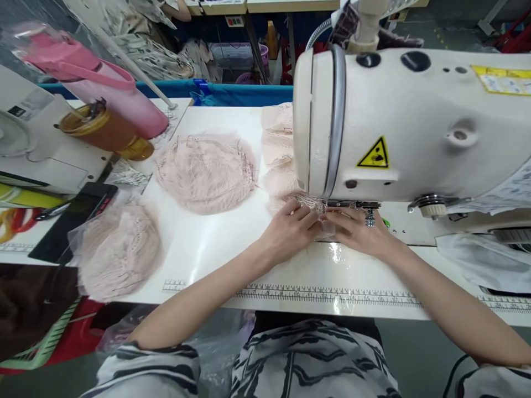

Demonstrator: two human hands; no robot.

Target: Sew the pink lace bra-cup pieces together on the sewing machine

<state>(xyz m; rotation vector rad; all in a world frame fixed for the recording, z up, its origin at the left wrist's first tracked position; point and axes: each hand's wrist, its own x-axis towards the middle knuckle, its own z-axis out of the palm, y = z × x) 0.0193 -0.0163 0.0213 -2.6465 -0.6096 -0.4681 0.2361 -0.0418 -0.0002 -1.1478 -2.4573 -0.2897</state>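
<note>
Touching pink lace (279,150) near centre, toward four o'clock, the left hand (290,231) and right hand (362,231) have half-hidden fingertips; their grip cannot be told. A sewing machine (418,127), two o'clock, overlaps it.

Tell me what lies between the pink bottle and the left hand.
The head view shows a pale pink lace piece on the tabletop between them.

At centre, the ruffled fabric (277,149) is pale pink; the sewing machine (418,116) is off-white with a yellow-and-black warning triangle (375,153). Upper left, the bottle (124,102) is pink, the cup (105,132) amber; bottom centre, the shirt (317,362) is streaked black-on-white.
</note>
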